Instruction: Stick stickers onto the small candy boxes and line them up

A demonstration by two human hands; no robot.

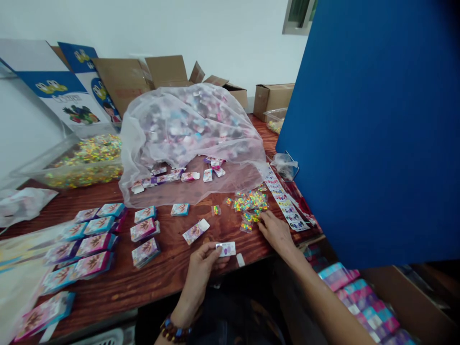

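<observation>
My left hand point(205, 262) pinches a small white card point(226, 249) with purple print at the table's front edge. Just beyond it lies a small patterned box point(196, 232) with its end flap open. At the near edge of a pile of small clear packets point(250, 201) of yellow, green and orange pieces is my right hand point(276, 232). Its fingers are bent together against the packets; whether one is pinched is hidden. A small white slip point(240, 260) lies between the hands. Beside the right hand stretch printed sticker strips point(285, 203).
A sheer bag point(190, 124) full of small boxes spreads across the back. Filled boxes point(95, 244) stand in rows at left, near a clear bin point(86, 160) of packets. A blue panel point(370, 129) blocks the right side. More coloured boxes point(366, 302) sit below the table.
</observation>
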